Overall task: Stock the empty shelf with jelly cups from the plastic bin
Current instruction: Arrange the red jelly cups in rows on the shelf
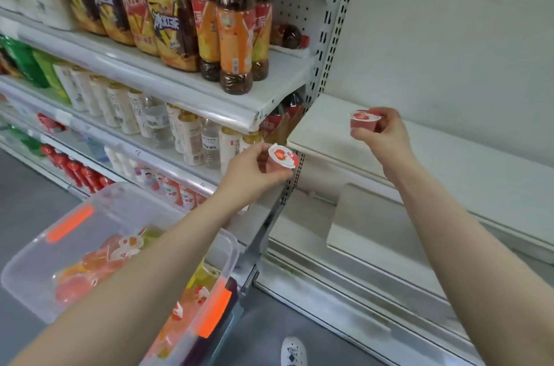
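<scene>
My right hand (386, 137) holds a red jelly cup (363, 122) upright just above the empty white shelf (434, 155) on the right. My left hand (254, 172) grips a second jelly cup (283, 155), tilted with its strawberry-printed lid facing me, just left of that shelf's front corner. Below at the lower left stands the clear plastic bin (36, 281) with orange latches, and several pink, orange and yellow jelly cups (99, 263) lie in it under my left forearm.
Left of the empty shelf, full shelves carry tea bottles (233, 35) and pale drink bottles (189, 137). A perforated metal upright (299, 167) divides the two bays. A loose white panel (374, 224) lies on the lower right shelf. My shoe (293, 352) stands on the grey floor.
</scene>
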A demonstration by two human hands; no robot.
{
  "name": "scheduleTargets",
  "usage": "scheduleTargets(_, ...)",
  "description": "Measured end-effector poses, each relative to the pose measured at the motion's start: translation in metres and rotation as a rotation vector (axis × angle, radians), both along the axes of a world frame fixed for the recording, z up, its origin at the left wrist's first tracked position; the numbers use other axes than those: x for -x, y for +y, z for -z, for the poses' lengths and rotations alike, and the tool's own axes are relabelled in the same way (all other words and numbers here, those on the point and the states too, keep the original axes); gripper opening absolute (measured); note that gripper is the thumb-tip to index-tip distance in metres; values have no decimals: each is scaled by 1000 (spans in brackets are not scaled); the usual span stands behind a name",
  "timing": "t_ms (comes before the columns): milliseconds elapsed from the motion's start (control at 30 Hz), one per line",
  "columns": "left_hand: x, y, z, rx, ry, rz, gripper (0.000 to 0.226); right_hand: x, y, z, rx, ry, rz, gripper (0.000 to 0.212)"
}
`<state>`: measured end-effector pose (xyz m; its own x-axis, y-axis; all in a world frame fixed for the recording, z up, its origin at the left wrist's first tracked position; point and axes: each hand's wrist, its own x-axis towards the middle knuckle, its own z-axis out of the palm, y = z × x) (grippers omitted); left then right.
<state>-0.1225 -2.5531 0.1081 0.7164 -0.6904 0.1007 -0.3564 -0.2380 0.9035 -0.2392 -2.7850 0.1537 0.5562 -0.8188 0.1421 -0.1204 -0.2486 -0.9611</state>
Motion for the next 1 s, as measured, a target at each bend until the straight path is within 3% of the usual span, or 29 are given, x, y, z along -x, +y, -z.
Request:
scheduleTargets(333, -20, -95, -4, -3, -32, -18, 64, -63, -108, 26, 154, 314, -19, 57)
scheduleTargets(500, -35, -120, 0, -20, -46, -91, 62, -107, -128, 30, 269, 446, -104, 51)
scheduleTargets(1000, -53, -150, 5, -17, -9, -182, 56, -163, -154, 34, 304, 465, -206, 55)
